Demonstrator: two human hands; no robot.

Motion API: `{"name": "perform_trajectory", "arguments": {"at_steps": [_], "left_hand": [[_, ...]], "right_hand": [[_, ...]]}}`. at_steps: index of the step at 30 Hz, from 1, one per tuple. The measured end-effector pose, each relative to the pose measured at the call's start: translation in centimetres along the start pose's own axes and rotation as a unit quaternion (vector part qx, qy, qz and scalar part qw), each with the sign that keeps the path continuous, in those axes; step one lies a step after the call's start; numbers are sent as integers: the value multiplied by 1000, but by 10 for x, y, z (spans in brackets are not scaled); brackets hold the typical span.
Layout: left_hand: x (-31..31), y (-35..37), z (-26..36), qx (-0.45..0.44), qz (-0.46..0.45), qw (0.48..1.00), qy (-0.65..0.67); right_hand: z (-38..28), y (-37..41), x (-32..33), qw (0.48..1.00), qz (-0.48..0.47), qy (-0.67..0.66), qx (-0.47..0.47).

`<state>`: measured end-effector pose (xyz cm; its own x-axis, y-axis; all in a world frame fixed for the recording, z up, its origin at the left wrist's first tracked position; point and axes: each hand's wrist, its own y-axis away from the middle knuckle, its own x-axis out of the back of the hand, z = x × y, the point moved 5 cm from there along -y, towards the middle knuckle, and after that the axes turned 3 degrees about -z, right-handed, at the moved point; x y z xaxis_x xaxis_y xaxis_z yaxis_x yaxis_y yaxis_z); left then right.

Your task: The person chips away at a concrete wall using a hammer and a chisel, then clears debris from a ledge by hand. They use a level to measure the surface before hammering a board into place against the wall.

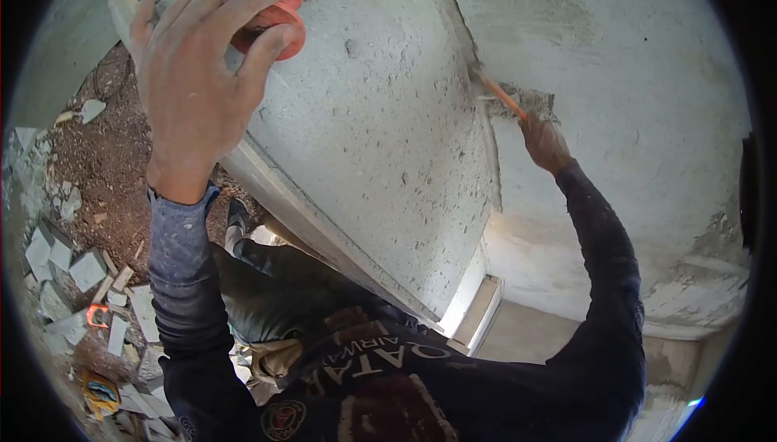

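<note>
My left hand (198,78) is closed around a red chisel grip (279,25) with a round guard, above the upper left part of a pitted grey concrete slab (364,134). The chisel's tip cannot be made out. My right hand (546,142) grips the orange handle (503,95) of what looks like a hammer. Its head is blurred beside the cracked joint between the slab and the plastered wall (615,61). A rough chipped patch (530,102) shows in the plaster by that handle.
Broken tile pieces (87,270) and rubble lie on the reddish dirt ground (105,175) at lower left. Among them are an orange C-shaped piece (97,316) and a yellow-and-blue item (100,393). The slab's long edge (324,244) runs close to my body. A white-edged ledge (479,312) is below.
</note>
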<state>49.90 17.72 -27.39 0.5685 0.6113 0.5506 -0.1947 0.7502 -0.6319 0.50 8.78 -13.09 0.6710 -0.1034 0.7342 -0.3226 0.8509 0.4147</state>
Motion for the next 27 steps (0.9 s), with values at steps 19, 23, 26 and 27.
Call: {"name": "perform_trajectory", "arguments": {"at_steps": [19,23,26,27], "left_hand": [[1,-6,9,-10,-54,998,-21],[3,-5,8,-13,-39,999,-9],[2,-3,9,6,-37,999,-5],[3,-4,7,2,-41,999,-5]], "right_hand": [[-106,-54,133,978,115,-175,-9],[-79,-38,63,844,447,194,226],[7,-9,-13,992,102,-27,77],[9,1,-15,999,23,-27,17]]}}
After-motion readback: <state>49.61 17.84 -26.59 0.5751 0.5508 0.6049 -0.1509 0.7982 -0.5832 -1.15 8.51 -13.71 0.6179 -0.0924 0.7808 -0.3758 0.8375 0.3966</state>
